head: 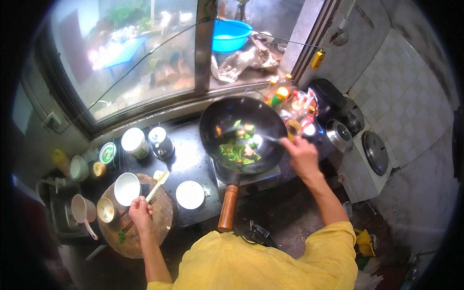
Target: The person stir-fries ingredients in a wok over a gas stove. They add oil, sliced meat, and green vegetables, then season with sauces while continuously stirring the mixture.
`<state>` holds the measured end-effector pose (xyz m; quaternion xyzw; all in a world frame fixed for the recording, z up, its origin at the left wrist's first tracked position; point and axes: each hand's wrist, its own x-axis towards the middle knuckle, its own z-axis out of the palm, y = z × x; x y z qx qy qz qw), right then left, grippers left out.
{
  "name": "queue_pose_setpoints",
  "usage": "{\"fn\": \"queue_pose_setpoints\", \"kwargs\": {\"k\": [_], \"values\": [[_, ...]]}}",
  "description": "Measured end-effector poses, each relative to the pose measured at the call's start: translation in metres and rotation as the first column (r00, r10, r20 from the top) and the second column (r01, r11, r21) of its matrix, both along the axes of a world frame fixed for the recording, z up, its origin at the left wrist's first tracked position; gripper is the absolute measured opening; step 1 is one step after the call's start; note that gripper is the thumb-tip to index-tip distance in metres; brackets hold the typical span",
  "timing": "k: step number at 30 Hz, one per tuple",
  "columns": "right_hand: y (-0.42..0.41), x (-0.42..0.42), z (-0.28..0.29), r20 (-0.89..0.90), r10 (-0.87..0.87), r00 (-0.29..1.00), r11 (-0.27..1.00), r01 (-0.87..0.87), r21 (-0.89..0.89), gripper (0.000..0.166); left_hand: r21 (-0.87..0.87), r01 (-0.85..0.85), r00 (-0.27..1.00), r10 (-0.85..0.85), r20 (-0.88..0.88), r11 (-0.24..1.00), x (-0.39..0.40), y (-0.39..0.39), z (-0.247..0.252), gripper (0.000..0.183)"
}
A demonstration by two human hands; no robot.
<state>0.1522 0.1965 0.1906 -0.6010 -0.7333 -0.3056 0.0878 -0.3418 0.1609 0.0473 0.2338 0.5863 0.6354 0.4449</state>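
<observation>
My right hand (301,156) grips a metal cooking utensil (270,138) whose working end reaches into a black wok (214,116); motion blurs that end. Chopped green vegetables (233,153) with pinkish and orange pieces lie in the wok's bottom. The wok sits on a stove (266,176), its wooden handle (228,208) pointing towards me. Over a round wooden chopping board (159,224), my left hand (140,211) holds a pale spoon-like utensil (157,187). Beside that hand are a white bowl (127,188) and a smaller bowl (106,210).
A white round dish (190,194) lies between board and stove. Several sauce bottles (281,95) crowd the wok's far right. Behind the board stand a white tub (135,141) and a dark lidded jar (161,145). A handled dipper (83,209) is beside the sink (61,214).
</observation>
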Motion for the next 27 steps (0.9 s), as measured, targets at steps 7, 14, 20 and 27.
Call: {"fn": "queue_pose_setpoints", "kwargs": {"k": [7,14,20,27], "values": [[-0.078,0.01,0.093,0.038,-0.098,0.994,0.98,0.103,-0.171,0.037,-0.026,-0.046,0.998,0.045,-0.037,0.999,-0.011,-0.007,-0.013,0.004],[-0.033,0.013,0.021,-0.095,-0.1,0.99,0.992,0.092,-0.086,0.037,-0.01,0.0,0.994,-0.001,-0.11,1.0,0.001,0.024,-0.016,0.008],[-0.051,0.011,0.034,-0.021,-0.129,0.991,0.986,0.126,-0.113,0.035,0.147,-0.166,0.929,0.204,-0.307,0.975,-0.053,0.091,-0.011,0.011],[-0.071,0.003,0.061,-0.103,-0.266,0.958,0.964,0.265,-0.019,0.029,-0.031,-0.35,0.833,0.296,-0.467,0.936,-0.126,0.219,-0.063,0.018]]}}
